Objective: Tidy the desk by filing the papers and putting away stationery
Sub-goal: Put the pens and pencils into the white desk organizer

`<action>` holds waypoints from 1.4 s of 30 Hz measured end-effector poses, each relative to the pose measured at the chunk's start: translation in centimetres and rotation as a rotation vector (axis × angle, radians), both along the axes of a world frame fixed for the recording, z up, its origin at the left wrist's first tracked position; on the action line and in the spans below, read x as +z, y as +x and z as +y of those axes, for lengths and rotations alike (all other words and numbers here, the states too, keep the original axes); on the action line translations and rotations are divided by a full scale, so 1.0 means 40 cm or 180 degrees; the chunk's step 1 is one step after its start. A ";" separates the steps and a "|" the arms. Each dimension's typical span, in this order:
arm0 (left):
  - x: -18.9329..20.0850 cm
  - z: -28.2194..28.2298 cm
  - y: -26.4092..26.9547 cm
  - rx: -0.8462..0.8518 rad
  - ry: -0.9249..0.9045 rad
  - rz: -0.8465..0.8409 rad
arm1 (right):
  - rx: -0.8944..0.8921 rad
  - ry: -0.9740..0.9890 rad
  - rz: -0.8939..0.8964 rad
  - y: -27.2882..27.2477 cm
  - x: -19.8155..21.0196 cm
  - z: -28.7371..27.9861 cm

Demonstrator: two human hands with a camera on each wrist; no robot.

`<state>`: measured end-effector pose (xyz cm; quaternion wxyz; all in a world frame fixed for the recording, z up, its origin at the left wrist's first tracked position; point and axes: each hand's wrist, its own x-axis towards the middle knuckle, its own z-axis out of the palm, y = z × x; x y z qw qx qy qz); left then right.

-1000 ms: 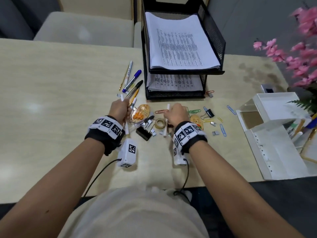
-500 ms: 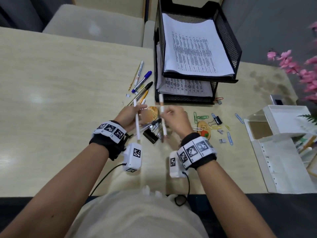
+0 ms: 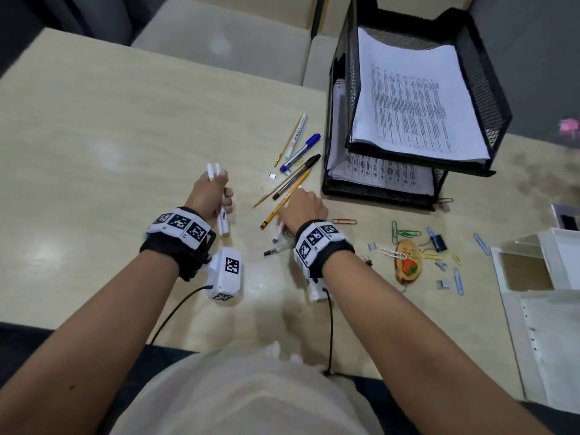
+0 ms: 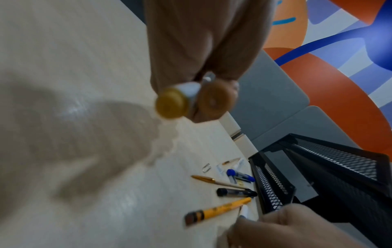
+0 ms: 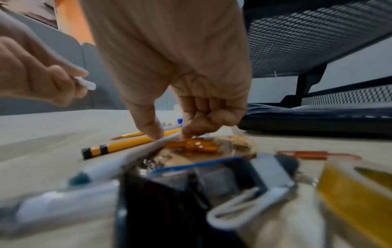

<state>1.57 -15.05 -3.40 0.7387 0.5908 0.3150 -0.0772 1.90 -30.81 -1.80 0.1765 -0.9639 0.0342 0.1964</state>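
Markers [image 3: 216,196], two now instead of one, sit gripped in our left hand [image 3: 208,194]; our right hand [image 3: 303,208], emptied, pinches a pen [image 3: 277,232] beneath it.

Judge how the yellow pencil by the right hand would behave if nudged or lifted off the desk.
The yellow pencil is a thin straight stick, so probably stiff and light. It lies flat on the smooth desk, so a sideways nudge may slide or roll it. Other pens lie close beside it, so the right hand could knock them.
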 end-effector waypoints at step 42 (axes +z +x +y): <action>0.116 -0.250 -0.062 -0.1783 0.0928 -0.0307 | -0.1548 0.1922 -0.0440 -0.128 0.121 -0.223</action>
